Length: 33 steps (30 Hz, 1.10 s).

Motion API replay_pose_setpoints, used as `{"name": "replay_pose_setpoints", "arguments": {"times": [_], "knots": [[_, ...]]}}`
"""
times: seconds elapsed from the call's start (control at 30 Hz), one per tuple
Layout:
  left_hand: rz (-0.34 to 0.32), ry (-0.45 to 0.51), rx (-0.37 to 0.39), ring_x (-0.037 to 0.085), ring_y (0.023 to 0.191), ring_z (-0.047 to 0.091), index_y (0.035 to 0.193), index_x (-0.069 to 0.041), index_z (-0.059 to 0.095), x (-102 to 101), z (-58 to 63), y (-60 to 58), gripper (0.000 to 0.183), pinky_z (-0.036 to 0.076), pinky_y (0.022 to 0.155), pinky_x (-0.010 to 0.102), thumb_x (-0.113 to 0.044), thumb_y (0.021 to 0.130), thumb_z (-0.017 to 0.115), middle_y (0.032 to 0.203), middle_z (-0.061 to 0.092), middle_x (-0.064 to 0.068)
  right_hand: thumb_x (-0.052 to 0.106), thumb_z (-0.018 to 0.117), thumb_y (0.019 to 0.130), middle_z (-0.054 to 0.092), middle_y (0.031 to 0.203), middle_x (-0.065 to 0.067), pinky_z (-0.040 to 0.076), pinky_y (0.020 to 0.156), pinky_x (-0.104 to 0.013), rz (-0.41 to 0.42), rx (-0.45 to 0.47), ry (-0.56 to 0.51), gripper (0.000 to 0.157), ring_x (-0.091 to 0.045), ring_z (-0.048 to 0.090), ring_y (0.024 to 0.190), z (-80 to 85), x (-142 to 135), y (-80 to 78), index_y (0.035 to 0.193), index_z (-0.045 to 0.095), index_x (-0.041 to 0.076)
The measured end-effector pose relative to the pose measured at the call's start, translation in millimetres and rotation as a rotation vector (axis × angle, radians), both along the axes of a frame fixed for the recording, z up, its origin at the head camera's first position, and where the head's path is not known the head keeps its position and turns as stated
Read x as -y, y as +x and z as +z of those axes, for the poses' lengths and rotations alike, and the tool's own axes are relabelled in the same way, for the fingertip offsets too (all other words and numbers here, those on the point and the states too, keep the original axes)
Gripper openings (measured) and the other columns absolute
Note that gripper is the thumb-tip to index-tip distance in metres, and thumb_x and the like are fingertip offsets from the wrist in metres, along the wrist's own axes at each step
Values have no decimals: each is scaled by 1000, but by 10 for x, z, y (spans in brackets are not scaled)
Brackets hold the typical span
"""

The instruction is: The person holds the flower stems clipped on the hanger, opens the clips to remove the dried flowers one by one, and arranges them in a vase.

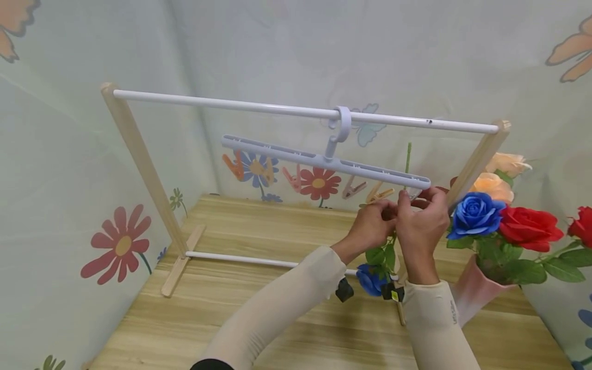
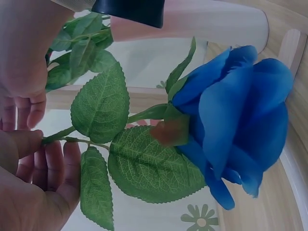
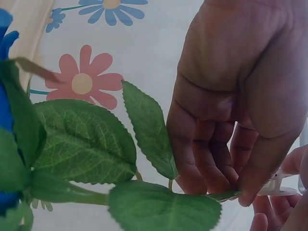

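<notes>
A blue rose (image 1: 370, 280) hangs head down below the right end of a white clip hanger (image 1: 277, 152). My left hand (image 1: 372, 226) pinches its green stem between thumb and fingers, just past the leaves (image 2: 101, 103), as the left wrist view shows. The stem's bare tip (image 1: 409, 154) rises behind the hanger bar. At the hanger's end my right hand (image 1: 423, 226) pinches a whitish clip (image 3: 274, 185), partly hidden by the fingers. Whether the clip's jaws are around the stem cannot be told.
The hanger hooks over the white rail (image 1: 222, 104) of a wooden-sided rack. Several coloured clips, one an orange clip (image 1: 233, 165), dangle along it. At the right stands a pink vase (image 1: 481, 288) with red, blue and peach roses. Below lies the wood-grain table (image 1: 259, 308).
</notes>
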State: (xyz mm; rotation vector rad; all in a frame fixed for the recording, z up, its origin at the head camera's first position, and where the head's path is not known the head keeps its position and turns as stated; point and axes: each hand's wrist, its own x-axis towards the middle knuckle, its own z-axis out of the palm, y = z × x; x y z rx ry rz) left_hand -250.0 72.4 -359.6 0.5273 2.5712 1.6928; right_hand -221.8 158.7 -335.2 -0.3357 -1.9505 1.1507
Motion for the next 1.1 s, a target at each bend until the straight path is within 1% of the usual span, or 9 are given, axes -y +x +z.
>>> {"name": "replay_pose_setpoints", "arguments": {"times": [0.13,0.3,0.37,0.5,0.6,0.7,0.83,1.0,1.1], "knots": [[-4,-3,11,3,77,59,111,-16,71,-6,8,9,17,52,69,15,-22,95,72,91,68,-7,32,69,95,70,111,-13,48,74,-22,-7,3,0,42,-25,72,97,-5,-11,-4,123,62,2],[-1,-3,-1,4,77,59,111,-14,71,-11,5,13,17,51,69,15,-20,95,72,91,69,-5,30,71,94,70,111,-15,51,78,-29,-11,-4,7,40,-26,72,97,-20,-24,-12,122,63,1],[2,-11,-5,4,76,59,109,-14,71,-15,1,13,16,51,68,15,-20,95,73,90,69,-6,29,71,94,70,111,-15,51,78,-31,-10,-12,8,40,-27,72,97,-27,-29,-15,121,63,1],[0,-29,23,4,70,59,104,-16,70,-12,-21,14,12,50,64,16,-22,95,73,84,67,-8,30,70,94,70,110,-16,48,75,-26,-12,-32,13,40,-28,71,97,-32,-41,-21,120,63,0],[-18,-51,30,4,65,59,100,-18,70,12,-49,17,10,50,61,17,-25,95,73,80,67,-9,30,70,95,69,109,-15,45,73,-23,-9,-43,12,40,-28,71,96,-29,-47,-28,120,63,0],[-37,-86,3,4,67,60,99,-17,70,56,-80,26,11,51,63,17,-27,95,73,80,67,-9,31,69,95,69,110,-14,44,70,-19,-1,-36,2,40,-26,71,96,-33,-50,-33,121,62,1],[-60,-162,-21,4,74,60,103,-16,69,145,-134,44,11,51,68,17,-25,97,71,86,67,-8,29,71,94,68,114,-13,43,70,-14,15,-29,-8,42,-23,69,94,-68,-54,-43,123,61,1],[-99,-253,-25,5,80,61,109,-15,69,273,-157,69,13,53,72,18,-21,97,69,95,70,-4,26,73,92,66,115,-15,43,71,-13,28,-66,-4,43,-21,67,91,-113,-61,-61,123,60,-1],[-117,-302,-44,5,80,62,110,-14,69,343,-158,80,15,52,73,19,-21,97,69,97,71,-4,25,73,92,65,116,-15,43,71,-12,30,-84,-1,43,-20,66,91,-121,-67,-66,124,59,-1]]}}
